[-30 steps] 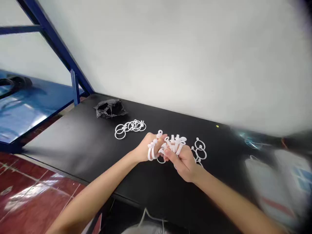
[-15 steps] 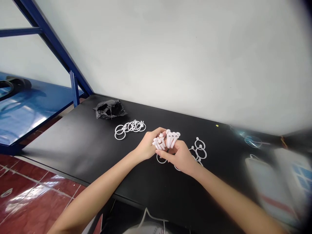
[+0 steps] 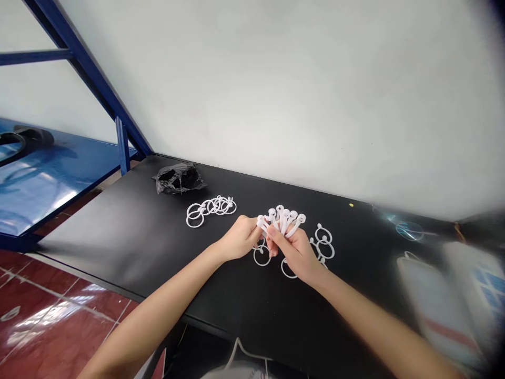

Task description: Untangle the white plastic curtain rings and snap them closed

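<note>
My right hand (image 3: 299, 253) is closed round a fanned bunch of white plastic curtain rings (image 3: 284, 221), their small eyelets pointing up and away from me. Close beside it, my left hand (image 3: 240, 238) has its fingers closed on a white ring (image 3: 261, 223) at the left side of the bunch. Fingers hide the lower parts of the held rings. Under and behind my hands, loose white rings (image 3: 262, 263) lie on the black table, with more rings (image 3: 325, 249) to the right of my right hand.
A chain-like pile of white rings (image 3: 194, 223) lies left of my hands on the black table (image 3: 130, 221). Behind it sits a crumpled black plastic bag (image 3: 179, 179). At the right edge are blurred white packages (image 3: 437, 300). A blue metal frame (image 3: 122, 142) stands left, a pale wall behind.
The rings, earlier in two clusters between both hands, are now mostly together in my right hand. My left hand has shifted slightly down to the bunch's left side.
</note>
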Tool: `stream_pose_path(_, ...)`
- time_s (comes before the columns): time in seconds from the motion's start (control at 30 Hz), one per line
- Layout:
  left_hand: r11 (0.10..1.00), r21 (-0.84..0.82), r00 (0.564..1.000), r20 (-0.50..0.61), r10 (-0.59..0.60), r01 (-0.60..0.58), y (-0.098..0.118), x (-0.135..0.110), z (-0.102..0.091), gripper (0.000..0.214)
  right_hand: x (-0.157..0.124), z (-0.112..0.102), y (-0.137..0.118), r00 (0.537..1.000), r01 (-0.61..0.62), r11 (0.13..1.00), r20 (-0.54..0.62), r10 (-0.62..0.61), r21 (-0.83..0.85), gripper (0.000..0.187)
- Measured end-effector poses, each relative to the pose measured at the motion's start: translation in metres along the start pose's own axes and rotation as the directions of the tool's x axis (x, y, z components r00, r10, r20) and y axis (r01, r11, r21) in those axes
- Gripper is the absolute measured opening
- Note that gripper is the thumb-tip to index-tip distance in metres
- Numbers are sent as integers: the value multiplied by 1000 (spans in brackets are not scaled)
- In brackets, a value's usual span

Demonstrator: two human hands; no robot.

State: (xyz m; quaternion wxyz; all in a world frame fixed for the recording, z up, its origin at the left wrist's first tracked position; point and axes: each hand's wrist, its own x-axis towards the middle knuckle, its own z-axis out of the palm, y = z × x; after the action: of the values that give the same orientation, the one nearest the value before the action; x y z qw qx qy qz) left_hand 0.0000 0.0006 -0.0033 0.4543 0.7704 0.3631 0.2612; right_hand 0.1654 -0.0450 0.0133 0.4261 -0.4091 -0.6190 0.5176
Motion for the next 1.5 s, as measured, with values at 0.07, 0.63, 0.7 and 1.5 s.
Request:
stream_pose_path(0.07,994,-95,998,13,-55,56,2,0,0,52,0,0,-3,1000,30,999,-5,-30,14,40)
stream_pose_path(0.63,889,-457,998,67,7,24,3,2,-2,13,13,-5,-13,921,-374,826,273,278,422,34)
stream_pose_path(0.7,940,-342,1000,10,27,-21,5,1,-8,13,13,-5,-12,933,-356,834,209,293,423,29)
stream_pose_path(1.5,868,414,918,-381,-109,275,-47,-35,-99,38,114,26,39,973,-220,975,-66,222,44,31)
